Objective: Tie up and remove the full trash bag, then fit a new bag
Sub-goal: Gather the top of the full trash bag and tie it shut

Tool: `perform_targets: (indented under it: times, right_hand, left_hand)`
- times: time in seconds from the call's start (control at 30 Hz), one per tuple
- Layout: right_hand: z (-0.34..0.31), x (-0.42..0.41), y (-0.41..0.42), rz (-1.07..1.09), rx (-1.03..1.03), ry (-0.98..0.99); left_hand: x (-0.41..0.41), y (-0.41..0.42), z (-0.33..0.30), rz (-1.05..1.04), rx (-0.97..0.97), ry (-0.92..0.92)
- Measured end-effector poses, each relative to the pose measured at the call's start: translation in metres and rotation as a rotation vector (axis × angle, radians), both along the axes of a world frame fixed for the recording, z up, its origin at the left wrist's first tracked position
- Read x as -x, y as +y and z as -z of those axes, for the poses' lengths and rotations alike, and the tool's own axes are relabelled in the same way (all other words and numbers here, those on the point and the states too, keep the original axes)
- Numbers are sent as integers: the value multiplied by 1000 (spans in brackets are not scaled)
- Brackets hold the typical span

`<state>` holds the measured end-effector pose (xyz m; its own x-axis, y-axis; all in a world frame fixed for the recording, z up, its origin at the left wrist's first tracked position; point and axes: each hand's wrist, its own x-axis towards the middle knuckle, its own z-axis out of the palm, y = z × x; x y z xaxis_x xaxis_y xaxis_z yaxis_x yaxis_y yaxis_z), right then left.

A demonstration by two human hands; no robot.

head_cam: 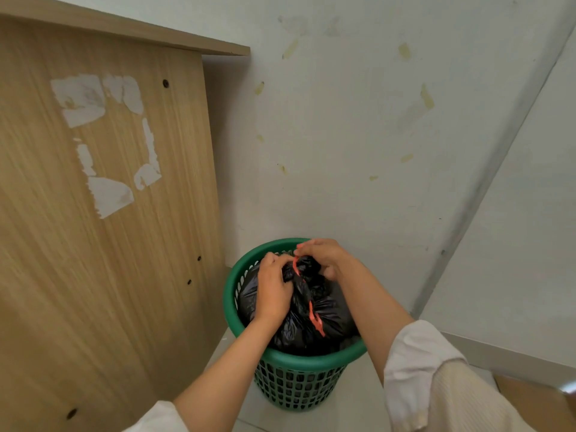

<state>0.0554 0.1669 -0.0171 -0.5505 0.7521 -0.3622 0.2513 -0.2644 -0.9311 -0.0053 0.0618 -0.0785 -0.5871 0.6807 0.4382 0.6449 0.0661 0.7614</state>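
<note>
A full black trash bag [324, 319] sits inside a green perforated plastic bin [299, 385] on the floor. A red drawstring [314, 319] runs down the bag's gathered top. My left hand [272, 288] grips the bunched neck of the bag from the left. My right hand [324, 255] pinches the red drawstring and the bag's top from the far side. Both hands meet over the bin's middle, with the bag's knot area partly hidden under the fingers.
A tall wooden panel [103, 213] with torn sticker remains stands close on the left of the bin. White walls [374, 135] form a corner behind it. Light floor tiles [352, 410] surround the bin, and a brown surface [536, 400] shows at the lower right.
</note>
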Motion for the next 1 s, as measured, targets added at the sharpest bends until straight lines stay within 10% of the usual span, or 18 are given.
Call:
perform_targets:
  times: [0.2,0.33,0.5,1.0]
  right_hand:
    - [5,-6,8,-116,287,-120]
    - [15,-3,6,83,363,163]
    - [42,-21,-21,332,51,506]
    - [43,-41,-50,31,-632,178]
  left_hand:
    - [2,-6,-1,99,33,261]
    - [4,1,4,68,-33,219]
    - [-1,7,3,-24,-131,-15]
    - [-7,13,-1,-269,156,162]
